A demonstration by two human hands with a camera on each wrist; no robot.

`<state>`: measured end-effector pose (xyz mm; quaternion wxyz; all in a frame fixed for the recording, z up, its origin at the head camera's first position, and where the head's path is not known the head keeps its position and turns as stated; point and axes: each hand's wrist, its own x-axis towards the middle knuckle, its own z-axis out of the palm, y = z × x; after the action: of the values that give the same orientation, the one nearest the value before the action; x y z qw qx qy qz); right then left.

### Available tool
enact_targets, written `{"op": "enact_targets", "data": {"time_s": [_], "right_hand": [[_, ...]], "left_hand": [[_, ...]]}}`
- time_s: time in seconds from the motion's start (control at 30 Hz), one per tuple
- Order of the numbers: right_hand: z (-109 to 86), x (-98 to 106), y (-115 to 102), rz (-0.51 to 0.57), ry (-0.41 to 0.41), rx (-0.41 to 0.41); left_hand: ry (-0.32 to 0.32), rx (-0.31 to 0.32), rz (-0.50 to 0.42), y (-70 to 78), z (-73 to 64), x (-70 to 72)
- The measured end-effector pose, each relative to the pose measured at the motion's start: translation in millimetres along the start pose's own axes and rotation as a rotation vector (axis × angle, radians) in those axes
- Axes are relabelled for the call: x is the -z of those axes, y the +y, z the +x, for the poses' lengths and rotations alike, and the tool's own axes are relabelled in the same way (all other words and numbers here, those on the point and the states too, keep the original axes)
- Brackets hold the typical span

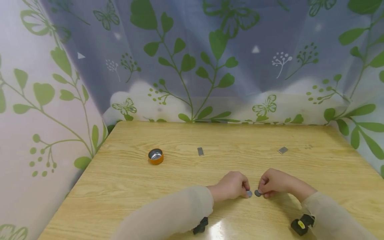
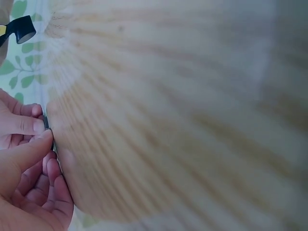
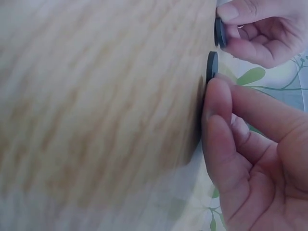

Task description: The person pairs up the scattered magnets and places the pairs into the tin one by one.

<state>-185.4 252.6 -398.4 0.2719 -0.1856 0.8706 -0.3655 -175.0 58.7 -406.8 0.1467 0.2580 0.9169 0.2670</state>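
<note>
My left hand (image 1: 232,186) pinches a small grey round disc (image 1: 249,193) between thumb and fingers, low over the front right of the table. Facing it, my right hand (image 1: 275,182) pinches a dark round disc (image 1: 257,193) of about the same size. A narrow gap separates the two discs in the head view. In the right wrist view the left hand's dark disc (image 3: 222,32) appears doubled, as if two thin ones lie together. The right hand's disc (image 3: 212,66) stands on edge to that camera, just past the fingertips. Fingers partly hide both discs in the left wrist view.
On the wooden table (image 1: 180,176), an orange cup (image 1: 155,156) with a metal inside stands at the left. One small grey rectangular plate (image 1: 200,151) lies mid-table, another grey plate (image 1: 282,150) farther right. Small clear pieces (image 1: 308,146) lie near the right. A leaf-patterned curtain (image 1: 192,66) hangs behind.
</note>
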Motion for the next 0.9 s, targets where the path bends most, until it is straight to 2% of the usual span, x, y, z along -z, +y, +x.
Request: {"op": "enact_targets", "data": {"time_s": [0.27,0.5,0.7,0.8,0.9], "right_hand": [[-1.4,0,0,0.036,-0.011,0.005],[-2.0,1,0,0.052,-0.012,0.016],[-4.5,2,2,0.148,-0.043,0.028],[-6.8,3,3,0.172,-0.043,0.028],[-9.1,2,3,0.125,-0.028,0.052]], "left_hand": [[0.012,-0.021,0.034,5.1,5.9,-5.3],[0.019,0.016,0.065,8.8,9.9,-7.9],[0.009,0.047,0.102,13.8,9.7,-8.0],[0.013,0.038,0.117,15.1,10.4,-8.3],[0.007,0.005,0.079,11.9,10.9,-8.1]]}}
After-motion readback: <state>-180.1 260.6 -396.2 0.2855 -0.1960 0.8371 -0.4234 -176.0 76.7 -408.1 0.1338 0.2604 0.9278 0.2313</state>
